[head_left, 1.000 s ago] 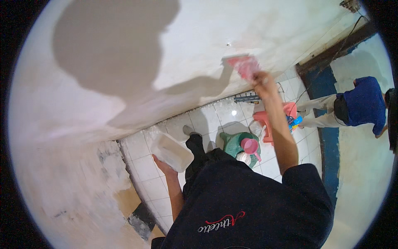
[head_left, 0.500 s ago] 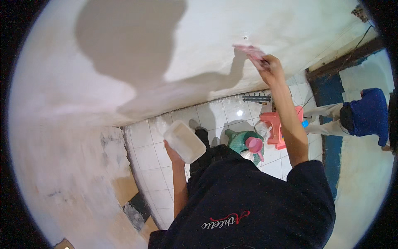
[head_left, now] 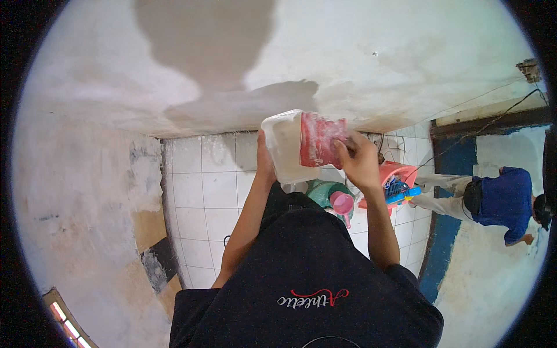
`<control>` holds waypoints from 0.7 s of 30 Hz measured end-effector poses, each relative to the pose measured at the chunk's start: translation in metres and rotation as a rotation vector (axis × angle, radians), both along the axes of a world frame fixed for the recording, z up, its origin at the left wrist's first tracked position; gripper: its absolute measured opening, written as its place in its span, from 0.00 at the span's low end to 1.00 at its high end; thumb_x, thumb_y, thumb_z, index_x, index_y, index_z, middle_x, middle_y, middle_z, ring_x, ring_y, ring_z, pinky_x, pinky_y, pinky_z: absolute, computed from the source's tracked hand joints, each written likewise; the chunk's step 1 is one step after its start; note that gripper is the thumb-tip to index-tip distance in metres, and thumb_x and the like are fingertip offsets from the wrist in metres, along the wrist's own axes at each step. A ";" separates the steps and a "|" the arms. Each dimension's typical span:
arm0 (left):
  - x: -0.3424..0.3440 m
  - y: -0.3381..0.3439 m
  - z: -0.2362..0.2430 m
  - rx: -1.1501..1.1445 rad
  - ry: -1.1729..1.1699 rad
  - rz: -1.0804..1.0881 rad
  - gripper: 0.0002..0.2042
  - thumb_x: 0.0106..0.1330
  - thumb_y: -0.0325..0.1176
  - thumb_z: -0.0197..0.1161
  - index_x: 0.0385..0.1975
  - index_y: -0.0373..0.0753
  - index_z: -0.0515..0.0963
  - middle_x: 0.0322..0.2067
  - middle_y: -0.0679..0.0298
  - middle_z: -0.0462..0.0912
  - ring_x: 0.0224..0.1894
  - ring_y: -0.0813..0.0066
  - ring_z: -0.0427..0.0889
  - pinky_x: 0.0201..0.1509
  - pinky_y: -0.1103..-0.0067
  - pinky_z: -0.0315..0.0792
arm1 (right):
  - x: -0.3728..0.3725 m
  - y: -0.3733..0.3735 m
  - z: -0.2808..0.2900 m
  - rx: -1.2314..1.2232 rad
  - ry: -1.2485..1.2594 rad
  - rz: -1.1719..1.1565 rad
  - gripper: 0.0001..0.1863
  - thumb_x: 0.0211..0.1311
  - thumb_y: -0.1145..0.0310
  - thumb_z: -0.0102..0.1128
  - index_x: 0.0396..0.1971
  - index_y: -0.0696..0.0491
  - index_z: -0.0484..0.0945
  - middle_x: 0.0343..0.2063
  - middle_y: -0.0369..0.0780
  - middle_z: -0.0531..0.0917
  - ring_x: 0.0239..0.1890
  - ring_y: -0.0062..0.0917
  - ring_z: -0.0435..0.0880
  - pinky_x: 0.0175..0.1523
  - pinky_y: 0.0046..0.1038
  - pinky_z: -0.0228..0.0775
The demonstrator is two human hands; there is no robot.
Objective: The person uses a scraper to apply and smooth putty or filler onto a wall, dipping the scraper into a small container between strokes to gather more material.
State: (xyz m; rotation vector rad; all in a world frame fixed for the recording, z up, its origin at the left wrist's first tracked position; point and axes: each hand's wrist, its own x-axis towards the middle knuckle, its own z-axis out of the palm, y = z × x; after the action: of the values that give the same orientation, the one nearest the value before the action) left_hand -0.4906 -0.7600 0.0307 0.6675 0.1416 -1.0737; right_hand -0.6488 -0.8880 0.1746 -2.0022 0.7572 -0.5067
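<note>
My left hand [head_left: 266, 161] grips the side of a white rectangular plastic tub [head_left: 270, 123], held up in front of me close to the wall [head_left: 371, 87]. Inside the tub is a pale, whitish substance that looks like putty. In my right hand [head_left: 361, 161] is a flat red putty spreader [head_left: 322, 152], pinched at its right side between thumb and fingers. White smears cover much of the spreader's upper part. It overlaps the tub's right side; whether its edge touches the rim I cannot tell.
A green sack [head_left: 318, 192] and a pink dipper [head_left: 342, 202] are on the tiled floor [head_left: 188, 191] below my right arm. Beside them is a coral-pink plastic stool [head_left: 400, 170] with blue items. A co-worker in blue [head_left: 498, 198] stands at the right wall. A cable [head_left: 470, 141] hangs nearby.
My right hand has come down from the wall with the spreader, over to the tub. My left hand has lifted the tub up and to the right. The co-worker has shifted.
</note>
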 end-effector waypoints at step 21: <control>-0.026 -0.024 -0.001 0.359 -0.366 0.073 0.29 0.72 0.56 0.37 0.46 0.33 0.74 0.40 0.60 0.78 0.40 0.74 0.76 0.47 0.76 0.71 | 0.018 -0.016 -0.072 -0.066 0.192 0.072 0.09 0.52 0.78 0.56 0.34 0.61 0.79 0.25 0.50 0.81 0.26 0.35 0.83 0.33 0.31 0.72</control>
State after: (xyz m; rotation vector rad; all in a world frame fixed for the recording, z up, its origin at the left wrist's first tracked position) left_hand -0.5166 -0.7835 0.0301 1.1623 0.0410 -0.8459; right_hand -0.6307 -0.9035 0.1030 -2.1536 0.7894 -0.3035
